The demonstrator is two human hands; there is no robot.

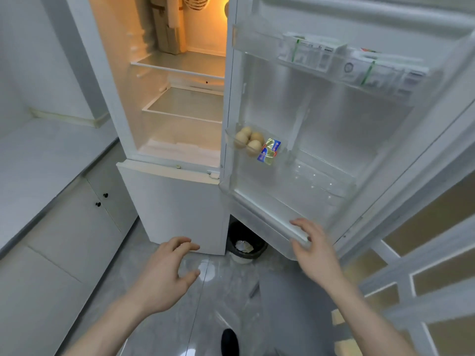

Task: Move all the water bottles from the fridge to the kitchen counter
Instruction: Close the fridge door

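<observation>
The white fridge (pixel 177 206) stands with its upper door (pixel 334 119) swung wide to the right. Its lit inner shelves (pixel 185 104) are bare and I see no water bottle anywhere in view. The door's bottom bin (pixel 259 201) holds nothing. My right hand (pixel 312 249) rests with spread fingers on the front rim of that bin and holds nothing. My left hand (pixel 167 273) hovers in front of the lower freezer door, fingers apart and curled, holding nothing. The white kitchen counter (pixel 43 160) runs along the left.
Eggs (pixel 248 141) and foil butter packets (pixel 268 151) sit in a small door bin. White cartons (pixel 341 62) fill the top door rack. A black waste bin (pixel 244 244) stands on the grey floor under the door. Cabinet doors (pixel 84 219) sit below the counter. A glazed frame (pixel 424 265) is at right.
</observation>
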